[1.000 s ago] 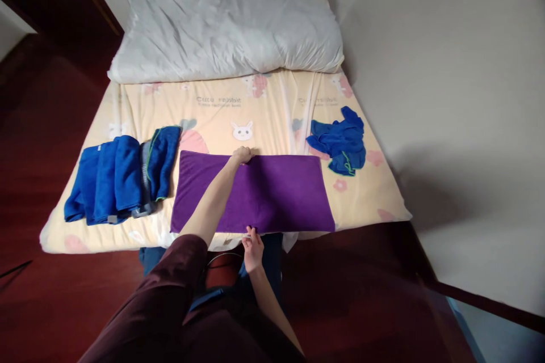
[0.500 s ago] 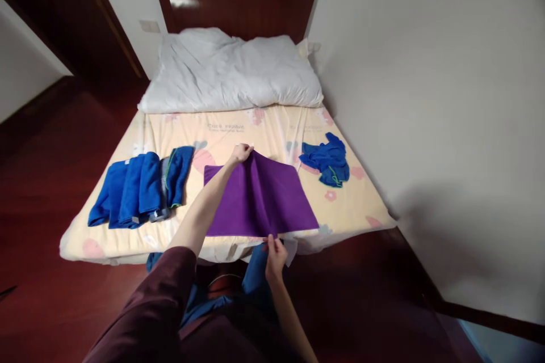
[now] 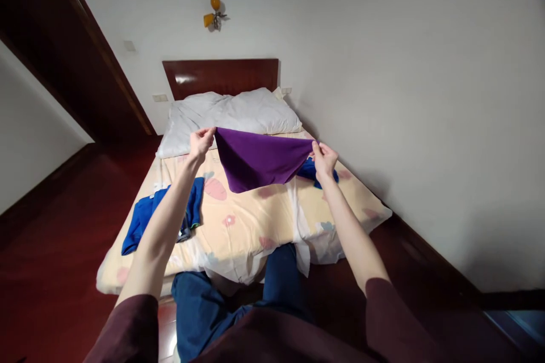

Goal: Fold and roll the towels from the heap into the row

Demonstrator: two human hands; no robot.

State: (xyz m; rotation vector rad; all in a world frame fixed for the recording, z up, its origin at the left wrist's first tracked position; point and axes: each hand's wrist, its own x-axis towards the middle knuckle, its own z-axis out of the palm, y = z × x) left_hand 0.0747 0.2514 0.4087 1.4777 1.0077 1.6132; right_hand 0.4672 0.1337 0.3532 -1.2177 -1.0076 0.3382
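A purple cloth (image 3: 261,159) hangs in the air above the bed, stretched between both hands. My left hand (image 3: 202,142) pinches its upper left corner. At the upper right corner, my right hand (image 3: 323,157) grips the fabric between thumb and fingers. The cloth sags in the middle, its lower edge hanging loose over the bed sheet. Behind my left forearm lie several blue cloths (image 3: 142,221), partly hidden by the arm. A crumpled blue cloth (image 3: 307,169) shows behind my right hand, partly covered by it and the purple cloth.
The bed (image 3: 238,232) has a cream sheet with pink and grey prints. A white pillow or folded quilt (image 3: 238,113) rests against the dark wooden headboard (image 3: 225,76). To the right stands a pale wall (image 3: 417,96); a lamp (image 3: 215,13) hangs above the headboard.
The purple cloth has been lifted off the bed and spread sideways between my hands. My right hand has risen from the bed's front edge; my left has moved left. The view has tilted up.
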